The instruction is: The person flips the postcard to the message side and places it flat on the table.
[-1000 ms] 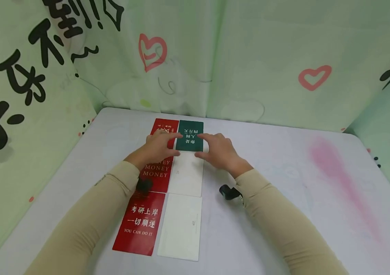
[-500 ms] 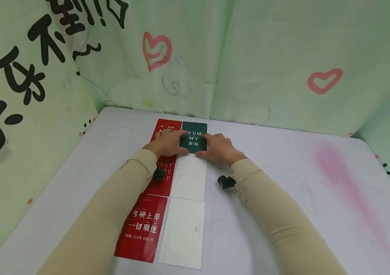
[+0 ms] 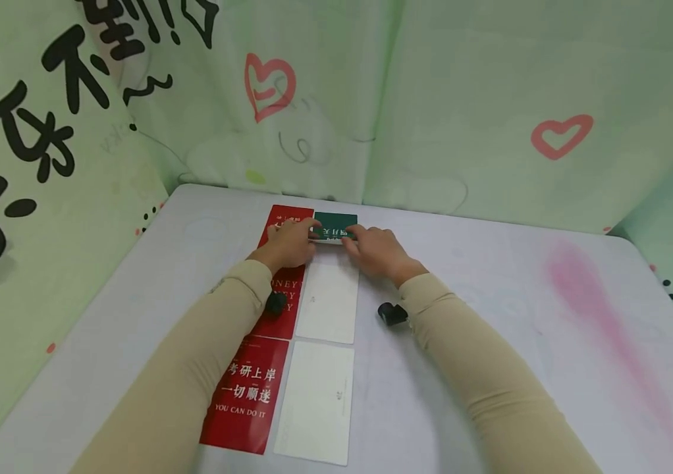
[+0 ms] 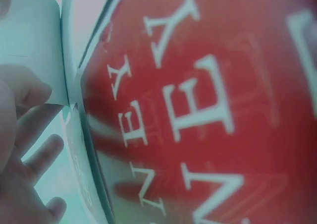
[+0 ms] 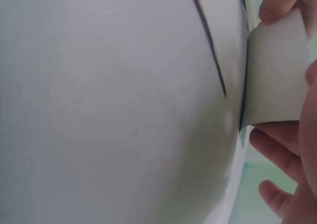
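In the head view a dark green card [image 3: 334, 224] with white characters lies at the far end of the right column of cards. Its near edge is lifted and bent up, its pale underside [image 5: 277, 68] curving in the right wrist view. My left hand [image 3: 289, 245] pinches the card at its left side, over the far red card [image 3: 292, 212]. On the right side my right hand [image 3: 379, 252] pinches it too. A white card [image 3: 327, 303] lies just nearer, and the red MONEY card [image 3: 284, 316] is partly under my left wrist.
Closer to me lie a red card [image 3: 244, 395] with white writing and another white card [image 3: 315, 401]. All rest on a white table [image 3: 461, 342] with a pink smear. Pale green cloth [image 3: 449, 79] with drawn hearts hangs behind.
The green card lay flat before; now its near edge has been raised and bent away from me. Both hands have come closer to its sides, and the view has shifted slightly.
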{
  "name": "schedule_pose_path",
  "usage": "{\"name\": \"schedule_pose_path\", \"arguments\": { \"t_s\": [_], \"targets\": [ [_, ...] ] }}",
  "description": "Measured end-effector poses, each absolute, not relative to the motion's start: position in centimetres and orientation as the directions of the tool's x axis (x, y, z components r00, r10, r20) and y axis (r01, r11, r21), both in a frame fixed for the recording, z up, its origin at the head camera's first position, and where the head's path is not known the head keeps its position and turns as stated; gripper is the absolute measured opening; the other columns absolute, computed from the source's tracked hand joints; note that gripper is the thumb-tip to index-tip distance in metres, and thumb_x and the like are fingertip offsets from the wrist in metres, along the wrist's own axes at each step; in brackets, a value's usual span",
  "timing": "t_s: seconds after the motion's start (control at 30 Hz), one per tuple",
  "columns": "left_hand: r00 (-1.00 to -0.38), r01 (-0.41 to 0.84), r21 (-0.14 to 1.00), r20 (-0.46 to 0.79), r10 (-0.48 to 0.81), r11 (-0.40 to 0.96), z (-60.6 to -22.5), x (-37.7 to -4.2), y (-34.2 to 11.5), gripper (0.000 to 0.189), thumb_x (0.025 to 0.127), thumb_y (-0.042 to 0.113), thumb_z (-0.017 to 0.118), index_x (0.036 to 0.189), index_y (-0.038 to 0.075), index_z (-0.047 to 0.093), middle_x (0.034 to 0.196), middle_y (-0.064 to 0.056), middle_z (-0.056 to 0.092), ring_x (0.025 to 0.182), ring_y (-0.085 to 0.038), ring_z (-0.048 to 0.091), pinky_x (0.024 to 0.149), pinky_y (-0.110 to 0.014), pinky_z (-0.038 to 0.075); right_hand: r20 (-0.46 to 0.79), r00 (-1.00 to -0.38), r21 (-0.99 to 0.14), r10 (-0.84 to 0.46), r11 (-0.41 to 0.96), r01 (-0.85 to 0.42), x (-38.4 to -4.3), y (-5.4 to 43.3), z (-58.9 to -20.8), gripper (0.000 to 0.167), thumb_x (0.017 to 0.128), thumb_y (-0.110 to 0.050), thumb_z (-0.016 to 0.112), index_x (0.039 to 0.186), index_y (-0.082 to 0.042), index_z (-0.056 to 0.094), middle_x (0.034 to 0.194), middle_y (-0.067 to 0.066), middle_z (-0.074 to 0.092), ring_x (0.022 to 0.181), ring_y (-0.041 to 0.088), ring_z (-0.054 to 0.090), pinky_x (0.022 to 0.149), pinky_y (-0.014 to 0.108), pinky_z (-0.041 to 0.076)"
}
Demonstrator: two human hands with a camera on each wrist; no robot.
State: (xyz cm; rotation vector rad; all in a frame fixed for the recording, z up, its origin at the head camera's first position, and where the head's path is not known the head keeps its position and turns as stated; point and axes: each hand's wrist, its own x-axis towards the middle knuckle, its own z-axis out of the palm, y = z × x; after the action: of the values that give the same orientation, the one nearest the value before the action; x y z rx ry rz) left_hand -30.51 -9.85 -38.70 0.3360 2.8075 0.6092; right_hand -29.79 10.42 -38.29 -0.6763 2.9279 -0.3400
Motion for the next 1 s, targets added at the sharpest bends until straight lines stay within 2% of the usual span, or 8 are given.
{"name": "schedule_pose_path", "arguments": {
  "t_s": [0.13,0.3,0.43,0.57,0.67,0.77,0.87,1.0],
  "targets": [
    [-0.962,0.168,0.460,-0.118,0.248,0.872,-38.8,-30.4,-10.0,0.051,0.095,0.015,0.061,0.145,0.016,0.048,0.118,-0.007,0.063,0.118,-0.025,0.049,0.105,-0.054,0.026,0.006,-0.891,-0.238,-0.453,0.865,-0.441,-29.6,10.4,-38.3,0.045,0.103,-0.023,0.041,0.142,-0.002,0.048,0.115,0.023,0.068,0.100,0.035,0.065,0.093,0.046,0.048],
    [-0.974,0.181,0.565,-0.010,0.226,0.805,-38.2,-30.2,-10.1,0.045,0.097,0.011,0.062,0.140,0.014,0.050,0.116,-0.006,0.065,0.105,-0.022,0.058,0.102,-0.045,0.037,0.138,-0.911,-0.420,-0.389,0.810,-0.410,-29.5,10.6,-38.1,0.044,0.096,-0.008,0.053,0.140,-0.002,0.049,0.116,0.019,0.067,0.103,0.033,0.064,0.094,0.045,0.048],
    [-0.971,0.229,0.685,0.110,0.212,0.692,-37.4,-29.8,-10.1,0.044,0.098,0.004,0.059,0.139,0.009,0.046,0.110,-0.011,0.062,0.089,-0.024,0.060,0.083,-0.036,0.051,0.304,-0.899,-0.549,-0.317,0.713,-0.437,-29.4,10.5,-37.5,0.043,0.094,-0.002,0.057,0.136,0.003,0.050,0.103,0.019,0.065,0.092,0.031,0.062,0.084,0.043,0.049],
    [-0.952,0.307,0.741,0.241,0.191,0.597,-36.6,-29.6,-10.2,0.046,0.098,0.000,0.059,0.139,0.003,0.040,0.107,-0.017,0.062,0.093,-0.028,0.062,0.085,-0.039,0.051,0.407,-0.893,-0.652,-0.193,0.624,-0.431,-29.3,10.3,-36.8,0.045,0.095,-0.002,0.061,0.135,0.005,0.042,0.099,0.019,0.064,0.086,0.030,0.065,0.078,0.041,0.052],
    [-0.951,0.309,0.784,0.270,0.152,0.538,-36.2,-29.5,-10.2,0.048,0.097,0.000,0.060,0.138,0.005,0.037,0.110,-0.018,0.064,0.102,-0.028,0.064,0.089,-0.041,0.052,0.444,-0.889,-0.707,-0.111,0.567,-0.424,-29.1,10.2,-36.4,0.041,0.094,-0.003,0.064,0.128,0.003,0.042,0.103,0.019,0.065,0.090,0.030,0.068,0.080,0.042,0.054],
    [-0.955,0.292,0.812,0.275,0.111,0.505,-36.1,-29.5,-10.1,0.044,0.097,0.002,0.062,0.133,0.008,0.038,0.112,-0.016,0.065,0.103,-0.027,0.066,0.087,-0.041,0.053,0.484,-0.872,-0.706,-0.069,0.558,-0.436,-29.0,10.2,-36.3,0.026,0.094,-0.005,0.066,0.113,0.004,0.051,0.102,0.018,0.065,0.091,0.030,0.069,0.081,0.042,0.054],
    [-0.944,0.322,0.798,0.315,0.102,0.510,-36.2,-29.5,-10.0,0.033,0.097,0.003,0.064,0.125,0.004,0.047,0.111,-0.016,0.064,0.101,-0.028,0.065,0.087,-0.040,0.053,0.528,-0.846,-0.668,-0.075,0.579,-0.468,-29.0,10.4,-36.2,0.014,0.093,-0.004,0.067,0.103,0.005,0.061,0.101,0.018,0.066,0.092,0.030,0.070,0.082,0.040,0.055],
    [-0.926,0.363,0.748,0.353,0.131,0.555,-36.2,-29.5,-10.0,0.021,0.097,0.003,0.064,0.117,-0.002,0.061,0.113,-0.017,0.060,0.103,-0.029,0.060,0.091,-0.037,0.051,0.568,-0.814,-0.604,-0.119,0.611,-0.511,-29.0,10.7,-36.1,0.014,0.094,-0.002,0.066,0.105,0.005,0.069,0.106,0.018,0.066,0.092,0.030,0.070,0.085,0.039,0.055]
  ]
}}
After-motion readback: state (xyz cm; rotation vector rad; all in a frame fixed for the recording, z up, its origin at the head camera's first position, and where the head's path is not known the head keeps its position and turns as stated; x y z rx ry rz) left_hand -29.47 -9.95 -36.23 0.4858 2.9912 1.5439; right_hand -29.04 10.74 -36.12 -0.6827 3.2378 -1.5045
